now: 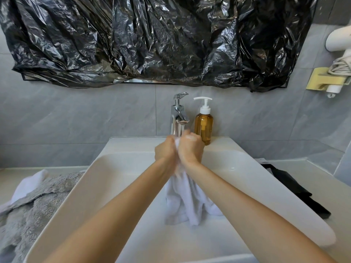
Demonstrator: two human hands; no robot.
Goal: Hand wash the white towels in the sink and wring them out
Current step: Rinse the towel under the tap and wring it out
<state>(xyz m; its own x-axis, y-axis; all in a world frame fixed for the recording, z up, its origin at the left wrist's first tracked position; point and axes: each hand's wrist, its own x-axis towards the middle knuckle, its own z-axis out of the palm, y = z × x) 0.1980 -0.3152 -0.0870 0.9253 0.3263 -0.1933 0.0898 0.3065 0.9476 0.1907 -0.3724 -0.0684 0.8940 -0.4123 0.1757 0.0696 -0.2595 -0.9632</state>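
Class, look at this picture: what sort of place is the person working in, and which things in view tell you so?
Most likely a bathroom. A white basin sits against grey wall tiles with a chrome tap and a pump soap bottle behind it, and a covered mirror hangs above. Both hands, left hand and right hand, grip a white towel over the basin.

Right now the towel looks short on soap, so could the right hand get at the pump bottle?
Probably yes. The pump bottle stands just behind the right hand with nothing between them, but that hand and the left hand grip the white towel, so it must let go first.
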